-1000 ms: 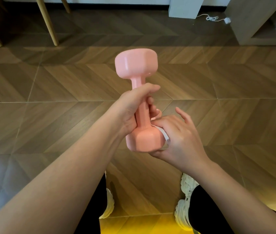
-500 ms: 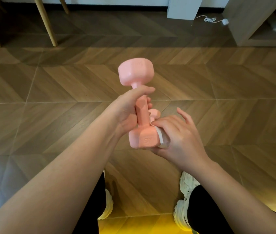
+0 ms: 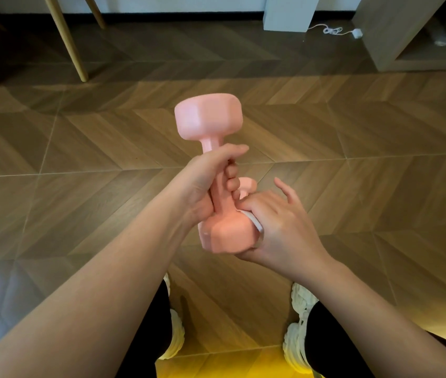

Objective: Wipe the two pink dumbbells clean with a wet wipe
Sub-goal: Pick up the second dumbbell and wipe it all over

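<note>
**A:** What does the dumbbell look like from where you stand?

**B:** You hold a pink dumbbell (image 3: 217, 184) up in front of you, nearly upright, high above the floor (image 3: 352, 186). It is smooth, matte and pale pink, with blocky faceted heads and a thin handle. The upper head is slightly blurred. Your left hand (image 3: 202, 184) is wrapped around the handle, fingers curled tight and thumb laid across the top.

**A:** And your other hand?

**B:** Your right hand (image 3: 279, 227) cups the lower head from the right. Its thumb and first fingers press a white wet wipe (image 3: 254, 223) against that head, while the outer fingers are spread and lifted away. Only a folded strip of the wipe shows between your palm and the pink surface.

**A:** Where is the second one?

**B:** A bit of pink, the second dumbbell (image 3: 247, 186), peeks out behind your left fingers, just above your right hand. You cannot tell whether it lies on the floor.

**A:** The room?

**B:** The floor is brown wood-look tile laid in a herringbone pattern. Your white shoes (image 3: 295, 339) and black trouser legs (image 3: 333, 342) show below your arms. Slanted wooden furniture legs (image 3: 66, 39) stand at far left, a white post (image 3: 288, 12) at the far wall, a white cable (image 3: 333, 30) on the floor beside it, and a wood cabinet (image 3: 396, 31) at far right.
</note>
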`<state>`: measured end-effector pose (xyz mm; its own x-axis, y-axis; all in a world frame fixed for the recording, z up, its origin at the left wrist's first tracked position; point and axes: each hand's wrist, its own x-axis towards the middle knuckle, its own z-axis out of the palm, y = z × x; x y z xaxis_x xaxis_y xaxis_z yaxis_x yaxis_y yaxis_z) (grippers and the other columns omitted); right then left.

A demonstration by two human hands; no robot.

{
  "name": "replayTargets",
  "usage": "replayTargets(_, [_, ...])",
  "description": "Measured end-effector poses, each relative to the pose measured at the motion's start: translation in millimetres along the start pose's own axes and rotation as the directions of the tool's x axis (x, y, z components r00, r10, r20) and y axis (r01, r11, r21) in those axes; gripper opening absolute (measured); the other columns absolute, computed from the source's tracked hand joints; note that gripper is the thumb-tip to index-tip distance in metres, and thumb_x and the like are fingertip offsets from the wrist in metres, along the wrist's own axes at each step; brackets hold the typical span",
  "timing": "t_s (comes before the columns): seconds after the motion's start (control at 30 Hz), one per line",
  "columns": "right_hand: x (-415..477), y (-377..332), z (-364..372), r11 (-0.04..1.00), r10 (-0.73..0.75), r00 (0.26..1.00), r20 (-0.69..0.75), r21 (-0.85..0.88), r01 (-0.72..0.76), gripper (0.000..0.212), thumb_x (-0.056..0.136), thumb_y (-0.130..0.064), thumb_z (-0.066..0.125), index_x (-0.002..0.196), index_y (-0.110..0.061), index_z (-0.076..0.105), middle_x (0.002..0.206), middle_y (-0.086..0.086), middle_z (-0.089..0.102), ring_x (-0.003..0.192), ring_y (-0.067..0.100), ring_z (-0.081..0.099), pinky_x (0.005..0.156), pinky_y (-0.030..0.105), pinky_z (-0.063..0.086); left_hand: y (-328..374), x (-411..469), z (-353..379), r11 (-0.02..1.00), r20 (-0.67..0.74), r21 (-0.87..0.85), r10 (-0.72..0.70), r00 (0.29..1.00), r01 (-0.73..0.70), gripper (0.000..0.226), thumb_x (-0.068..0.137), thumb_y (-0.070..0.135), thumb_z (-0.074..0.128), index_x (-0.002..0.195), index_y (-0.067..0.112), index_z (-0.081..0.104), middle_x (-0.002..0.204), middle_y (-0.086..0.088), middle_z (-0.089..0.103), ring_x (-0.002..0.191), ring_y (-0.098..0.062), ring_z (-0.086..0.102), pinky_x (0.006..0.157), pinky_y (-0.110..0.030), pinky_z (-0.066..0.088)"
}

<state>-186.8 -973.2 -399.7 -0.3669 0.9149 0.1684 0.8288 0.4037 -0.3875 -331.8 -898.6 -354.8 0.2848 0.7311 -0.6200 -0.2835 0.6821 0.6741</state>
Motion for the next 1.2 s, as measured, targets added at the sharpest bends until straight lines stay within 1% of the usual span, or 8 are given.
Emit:
replayTargets(0.1, [8.1,-2.4,-0.9,0.992,0.127,0.979,0.157,-0.004,-0.128,0.051,0.068,-0.044,0.075,0.114,-0.025,0.061,0.103,-0.006,0.068,0.109,0.016,0.059,0.116,0.036,0.012,-2.6,0.7,2.9,0.992,-0.059,0.062,0.113,0.992,-0.110,0.030,0.088,0.018,0.067,0.064,0.020,0.049,0.049,0.004,0.038,0.043,-0.011,0.037,0.047,-0.025,0.036])
replayTargets(0.23, [6.4,1.2,-4.0,0.970,0.199,0.939,0.279,0.080,-0.230,0.026,0.084,-0.021,0.068,0.110,-0.023,0.065,0.092,0.003,0.071,0.089,0.025,0.064,0.082,0.037,0.050,-7.4,1.4,2.3,0.962,-0.172,0.201,0.219,0.960,-0.183,0.023,0.089,0.013,0.064,0.069,0.017,0.052,0.049,0.003,0.039,0.042,-0.012,0.035,0.045,-0.024,0.032])
replayTargets(0.4, [14.7,21.8,-36.1,0.678,0.531,0.840,0.106,0.541,-0.497,0.027,0.091,-0.004,0.058,0.093,-0.026,0.074,0.089,-0.015,0.070,0.076,-0.006,0.060,0.063,0.007,0.043,-11.6,3.8,-10.3,0.865,-0.191,0.444,0.347,0.918,-0.234,0.012,0.085,0.017,0.066,0.080,0.015,0.056,0.053,0.004,0.045,0.045,-0.012,0.037,0.043,-0.026,0.031])
replayTargets(0.6, [23.7,41.9,-47.2,0.431,0.753,0.656,-0.048,0.790,-0.437,0.022,0.094,-0.015,0.055,0.090,0.006,0.062,0.068,0.005,0.045,0.067,0.012,0.039,0.066,0.028,0.030,-23.0,-1.8,-14.3,0.660,0.056,0.700,0.330,0.942,-0.273,0.037,0.076,0.055,0.073,0.090,0.023,0.062,0.067,0.008,0.058,0.051,-0.009,0.050,0.051,-0.027,0.040])
replayTargets(0.73, [23.3,26.4,-56.2,0.506,0.609,0.793,-0.007,0.774,-0.381,0.034,0.098,-0.009,0.047,0.097,-0.030,0.073,0.086,-0.026,0.072,0.083,-0.009,0.062,0.076,0.011,0.043,-34.9,2.7,-8.7,0.544,0.133,0.777,0.347,0.928,-0.315,0.039,0.075,0.067,0.067,0.087,0.031,0.058,0.060,0.023,0.060,0.053,-0.001,0.053,0.058,-0.026,0.040])
replayTargets(0.9, [13.6,15.4,-49.2,0.659,0.411,0.911,0.048,0.674,-0.333,0.041,0.105,-0.013,0.037,0.140,-0.028,0.053,0.085,-0.042,0.059,0.079,-0.007,0.062,0.063,0.003,0.040,-41.0,7.9,-7.4,0.525,0.097,0.791,0.398,0.912,-0.314,0.044,0.075,0.076,0.060,0.088,0.034,0.056,0.062,0.022,0.062,0.059,-0.005,0.056,0.059,-0.030,0.041])
replayTargets(1.0, [17.1,15.3,-45.2,0.583,0.448,0.891,0.072,0.733,-0.352,0.042,0.104,-0.022,0.034,0.138,-0.028,0.057,0.123,-0.030,0.061,0.119,0.023,0.057,0.079,0.019,0.057,-43.1,4.8,-9.5,0.433,0.129,0.844,0.411,0.903,-0.318,0.053,0.072,0.080,0.057,0.101,0.036,0.056,0.084,0.016,0.069,0.079,-0.004,0.064,0.070,-0.034,0.051])
replayTargets(1.2, [17.9,18.6,-41.5,0.521,0.473,0.877,0.091,0.774,-0.361,0.042,0.102,-0.026,0.032,0.134,-0.032,0.059,0.129,-0.015,0.064,0.119,0.034,0.053,0.096,0.054,0.048,-41.9,-0.7,-11.1,0.174,0.237,0.918,0.480,0.845,-0.357,0.066,0.073,0.084,0.048,0.108,0.028,0.053,0.078,0.011,0.065,0.074,-0.013,0.062,0.068,-0.045,0.052])
